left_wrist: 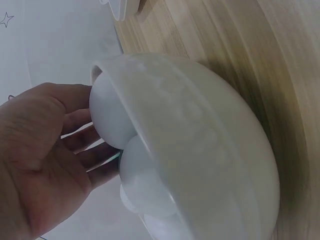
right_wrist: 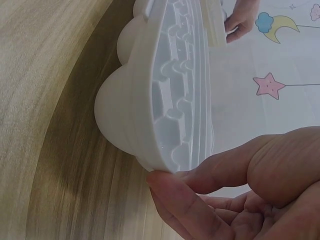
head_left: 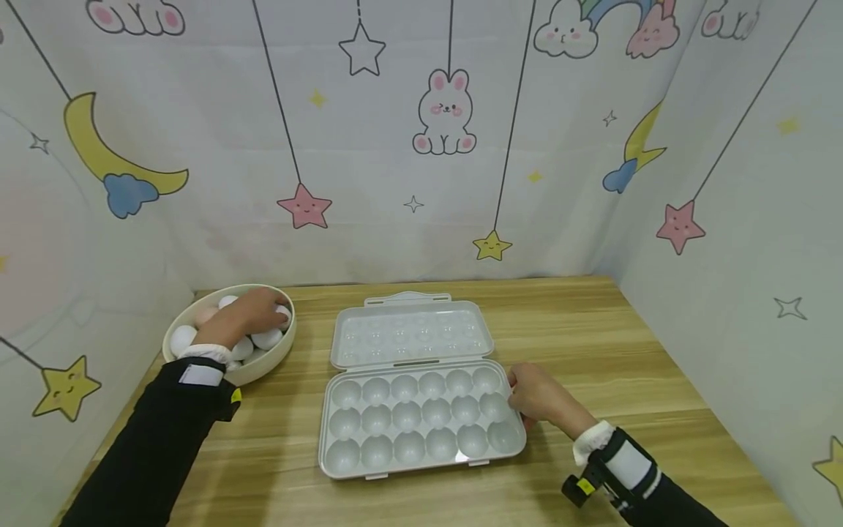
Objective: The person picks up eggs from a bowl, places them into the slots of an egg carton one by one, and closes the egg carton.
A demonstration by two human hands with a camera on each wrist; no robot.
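Evidently, we find both hands occupied and well apart at the tabletop (head_left: 579, 329). The left hand (head_left: 257, 311) reaches into the cream bowl (left_wrist: 220, 145), its thumb and fingers curled round a white egg (left_wrist: 112, 112) that sits against the inside of the rim, with other white eggs just beside it. At the bowl's far left we note a pinkish egg (head_left: 205, 316) among the white ones. The right hand (head_left: 536, 395) pinches the right end of the pale egg tray (head_left: 436, 410) between thumb and fingers; the tray lies flat with its eighteen round cups facing up, and its hinged lid (head_left: 411, 329) is folded back toward the patterned backdrop (head_left: 369, 146). As to handling, we judge the egg light, rigid and fragile, with a smooth shell that may slip under dry fingertips and crack if squeezed at one point or knocked on the rim or a neighbouring egg. We would take it round its widest part, with thumb and several fingers sharing light pressure, and lift it straight up past the rim. The tray we judge to be thin plastic, light, somewhat flexible and easily slid; the end rim pinched at present seems a sound hold, provided it is not lifted or twisted. We cannot tell how firmly either hand presses.
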